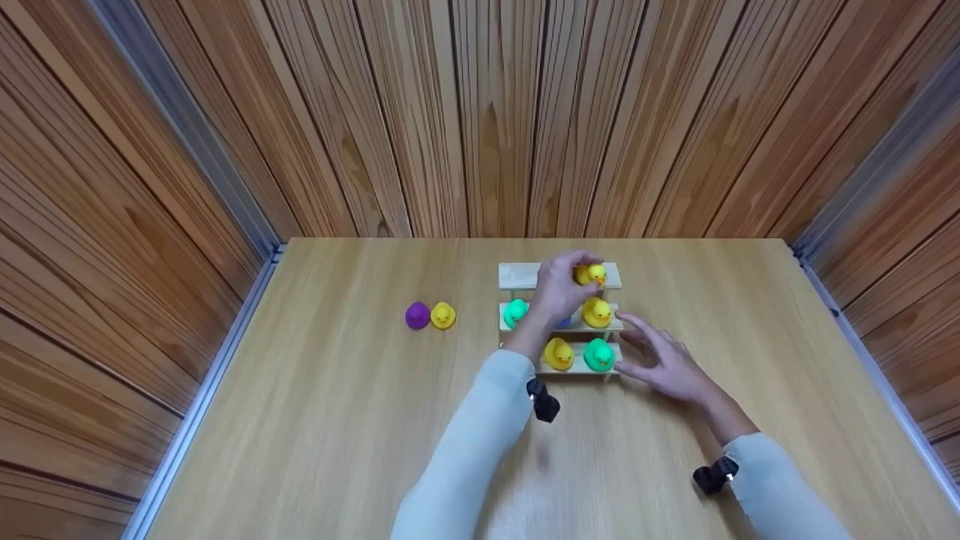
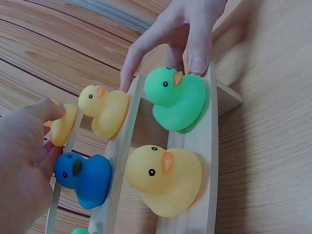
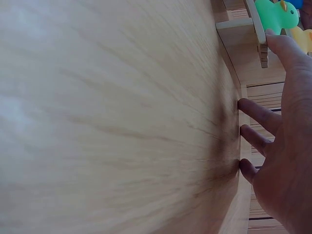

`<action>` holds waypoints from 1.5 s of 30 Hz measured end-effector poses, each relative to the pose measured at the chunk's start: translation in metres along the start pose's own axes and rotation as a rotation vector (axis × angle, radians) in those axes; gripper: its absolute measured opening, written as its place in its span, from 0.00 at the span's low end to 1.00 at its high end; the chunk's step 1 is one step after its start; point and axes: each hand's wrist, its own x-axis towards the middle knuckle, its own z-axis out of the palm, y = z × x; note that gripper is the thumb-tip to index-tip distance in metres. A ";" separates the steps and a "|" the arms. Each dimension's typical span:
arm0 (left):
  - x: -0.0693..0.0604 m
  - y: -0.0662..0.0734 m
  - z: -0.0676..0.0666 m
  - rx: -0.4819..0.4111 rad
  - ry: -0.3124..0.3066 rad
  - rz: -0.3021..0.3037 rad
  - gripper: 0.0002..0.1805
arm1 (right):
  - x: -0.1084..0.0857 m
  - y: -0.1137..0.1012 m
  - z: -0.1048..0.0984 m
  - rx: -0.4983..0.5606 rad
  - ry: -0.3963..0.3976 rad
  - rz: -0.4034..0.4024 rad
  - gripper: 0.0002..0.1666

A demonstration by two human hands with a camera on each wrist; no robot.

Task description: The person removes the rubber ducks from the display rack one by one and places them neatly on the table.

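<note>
My left hand (image 1: 559,289) reaches over a three-step wooden rack (image 1: 519,277) and pinches a yellow rubber duck (image 1: 597,273) at the right end of the top step. On the middle step sit a green duck (image 1: 515,313), a blue duck (image 2: 92,180) partly hidden by the left hand in the head view, and a yellow duck (image 1: 597,313). The bottom step bears a yellow duck (image 1: 559,353) and a green duck (image 1: 599,355); its left end is hidden by the left forearm. My right hand (image 1: 670,369), fingers spread, touches the rack's right end.
Left of the rack, a purple duck (image 1: 418,316) and a yellow duck (image 1: 443,316) stand side by side on the wooden table (image 1: 337,420). Wood-panelled walls (image 1: 495,120) rise behind and at both sides, with metal edging along the table's sides.
</note>
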 end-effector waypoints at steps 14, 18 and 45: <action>0.002 0.004 -0.009 -0.045 -0.002 -0.007 0.19 | 0.000 0.001 0.000 -0.002 0.003 -0.004 0.51; 0.001 0.003 -0.013 -0.032 -0.017 0.006 0.18 | -0.001 0.001 0.000 0.007 0.002 -0.002 0.51; -0.008 -0.023 -0.076 -0.090 0.052 -0.008 0.15 | -0.001 -0.001 0.001 0.009 -0.004 0.037 0.52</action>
